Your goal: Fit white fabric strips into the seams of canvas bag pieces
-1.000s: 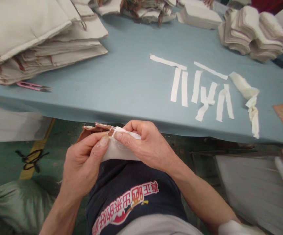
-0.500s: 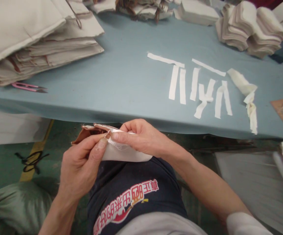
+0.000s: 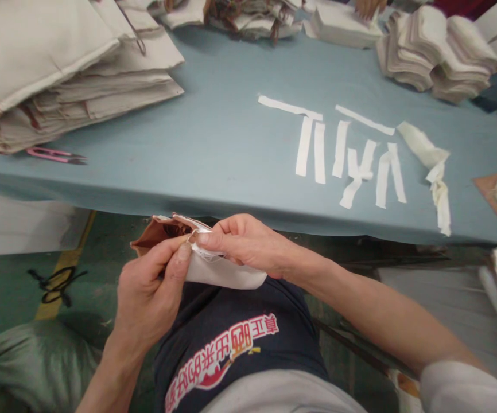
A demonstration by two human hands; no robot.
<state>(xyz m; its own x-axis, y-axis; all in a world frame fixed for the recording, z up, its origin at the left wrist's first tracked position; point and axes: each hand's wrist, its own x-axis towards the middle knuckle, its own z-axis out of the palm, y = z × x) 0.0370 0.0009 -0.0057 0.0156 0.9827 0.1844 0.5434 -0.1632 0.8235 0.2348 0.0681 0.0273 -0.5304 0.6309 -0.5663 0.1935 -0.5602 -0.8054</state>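
Note:
A white fabric piece with a brown lining (image 3: 226,274) is held over my lap, just below the table's front edge. My left hand (image 3: 156,281) pinches its edge between thumb and forefinger, near loose white threads. Close beside it, my right hand (image 3: 248,244) grips the same piece, its thumb pressed on the white part. The two thumbs nearly meet. Several white strips (image 3: 319,152) lie on the blue-covered table (image 3: 214,132), with a twisted cream strip (image 3: 440,183) to their right.
Stacked cream fabric pieces (image 3: 80,86) fill the table's left, with pink thread snips (image 3: 57,155) before them. Folded cloth piles (image 3: 438,51) stand at the back right. Another person's hand (image 3: 369,8) rests on a white stack at the back. A green sack (image 3: 33,364) is at lower left.
My left hand and the fabric piece have shifted slightly right, and more of the brown lining shows. My right forearm has swung lower. Another person's hand has appeared at the back.

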